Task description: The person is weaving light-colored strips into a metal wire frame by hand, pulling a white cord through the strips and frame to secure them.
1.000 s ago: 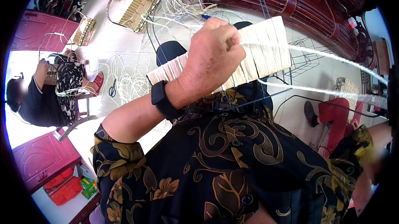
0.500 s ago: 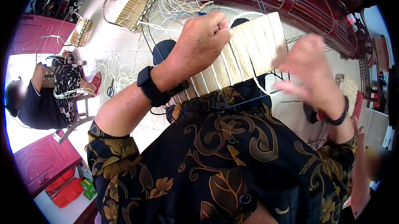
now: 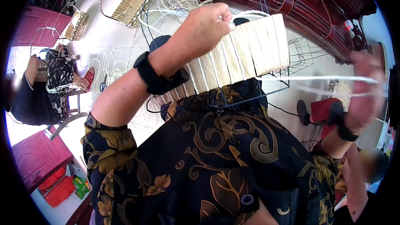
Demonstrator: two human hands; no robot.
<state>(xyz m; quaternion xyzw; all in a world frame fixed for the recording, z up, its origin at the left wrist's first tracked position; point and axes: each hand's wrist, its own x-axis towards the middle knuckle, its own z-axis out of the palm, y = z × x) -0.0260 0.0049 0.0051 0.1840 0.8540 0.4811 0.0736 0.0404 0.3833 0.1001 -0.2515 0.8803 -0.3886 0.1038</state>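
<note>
Across my lap stands a wire frame [image 3: 250, 101] whose side carries a panel of pale flat strips [image 3: 266, 43], crossed by several white cord lines. My left hand [image 3: 210, 27] is closed in a pinch at the panel's far edge, where a loop of white cord [image 3: 252, 13] meets the fingertips. Off to the right, my right hand [image 3: 366, 91] is blurred by motion. From the panel's near edge a taut length of white cord [image 3: 312, 77] runs to it; its fingers do not show clearly.
Half-woven baskets [image 3: 132, 6] and loose pale strands [image 3: 118, 62] lie on the floor, far left. A dark red slatted wooden bench [image 3: 271, 0] stands beyond. Another wire frame [image 3: 306, 54] is beside it. One person [image 3: 41, 91] sits at left, another [image 3: 354, 179] at right.
My right hand has swung outward to the right, and the cord, slack and curved before, is now stretched straight. My left hand stays at the far edge, its fingers slightly shifted.
</note>
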